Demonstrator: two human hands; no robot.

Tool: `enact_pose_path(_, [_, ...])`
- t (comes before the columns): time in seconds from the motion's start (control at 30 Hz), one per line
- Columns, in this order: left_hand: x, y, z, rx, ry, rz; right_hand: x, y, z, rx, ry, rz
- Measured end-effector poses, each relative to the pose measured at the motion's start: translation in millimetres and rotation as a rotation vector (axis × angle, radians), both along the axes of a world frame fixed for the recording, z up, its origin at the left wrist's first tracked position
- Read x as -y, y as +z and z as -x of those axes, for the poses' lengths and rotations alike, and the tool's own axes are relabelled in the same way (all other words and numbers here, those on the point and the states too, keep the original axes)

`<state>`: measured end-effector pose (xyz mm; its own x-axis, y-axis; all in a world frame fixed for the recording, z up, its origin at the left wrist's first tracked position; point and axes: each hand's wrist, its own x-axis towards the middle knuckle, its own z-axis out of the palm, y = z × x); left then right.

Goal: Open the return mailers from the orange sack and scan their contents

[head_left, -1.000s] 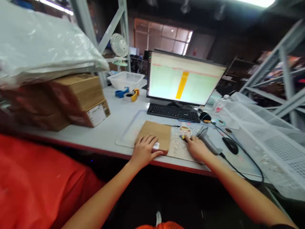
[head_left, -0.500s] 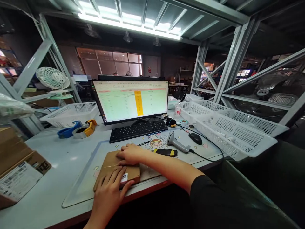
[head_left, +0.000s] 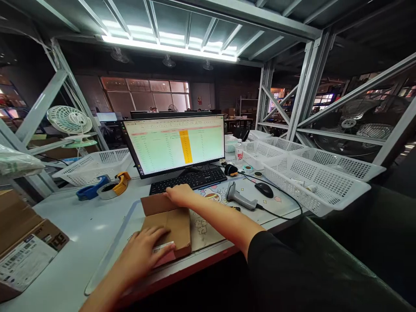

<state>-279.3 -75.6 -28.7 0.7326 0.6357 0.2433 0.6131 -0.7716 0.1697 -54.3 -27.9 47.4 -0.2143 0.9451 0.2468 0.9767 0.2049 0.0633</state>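
A flat brown cardboard box (head_left: 178, 223) lies on the desk mat in front of me, with one flap (head_left: 155, 205) standing up along its far side. My right hand (head_left: 180, 194) is closed on the top edge of that flap. Fingers spread, my left hand (head_left: 143, 247) rests on the near left part of the box, beside a white-and-pink label (head_left: 165, 256). The hand hides part of that label. What the box contains, if anything, I cannot make out. Most of a black-and-yellow utility knife (head_left: 235, 209) is hidden by my right forearm.
Behind the box stand a keyboard (head_left: 208, 178) and a lit monitor (head_left: 162, 145). A barcode scanner (head_left: 240, 197) and a mouse (head_left: 264, 189) lie to the right, near white baskets (head_left: 320, 184). Tape dispensers (head_left: 113, 186) and a labelled carton (head_left: 24, 255) are at left.
My right hand has moved up and away from me, lifting the far flap of the box. My left hand has shifted slightly left and its fingers have spread. The view has tilted slightly.
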Motion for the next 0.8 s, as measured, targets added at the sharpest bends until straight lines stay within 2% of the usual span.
enact_pose_path(0.07, [-17.4, 21.1, -3.2, -0.086, -0.019, 0.122, 1.2, -0.2, -0.4, -0.008, -0.013, 0.011])
enact_pose_path(0.13, [-27.8, 39.4, -11.4, -0.162, -0.005, 0.174, 3.1, 0.8, 0.3, -0.012, -0.028, 0.020])
enact_pose_path(0.23, [-21.8, 59.1, -25.0, -0.247, 0.046, 0.210, 7.6, 4.7, 3.0, -0.009, -0.035, 0.033])
enact_pose_path(0.33, [13.8, 65.7, -22.8, -0.282, 0.092, 0.201, 16.7, 5.9, 5.5, -0.009, -0.031, 0.042])
enact_pose_path(0.43, [67.5, 59.5, -4.1, -0.219, 0.095, -0.145, 21.4, 2.3, 0.6, -0.029, -0.059, 0.040])
enact_pose_path(0.47, [85.0, 56.9, 2.8, -0.198, 0.091, -0.181, 19.8, 0.6, -2.6, -0.038, -0.068, 0.034])
enact_pose_path(0.53, [113.1, 54.9, 15.0, -0.165, 0.099, -0.131, 14.0, -2.7, -8.5, -0.056, -0.067, 0.013])
enact_pose_path(0.6, [127.8, 58.8, 23.9, -0.161, 0.103, 0.007, 11.4, -5.3, -10.5, -0.069, -0.056, -0.016])
enact_pose_path(0.7, [121.3, 73.0, 29.5, -0.166, 0.039, 0.184, 23.0, -11.9, -4.4, -0.076, 0.013, -0.186])
enact_pose_path(0.8, [85.2, 88.0, 25.5, -0.156, -0.010, 0.359, 46.5, -30.9, 5.9, -0.084, 0.239, -0.435])
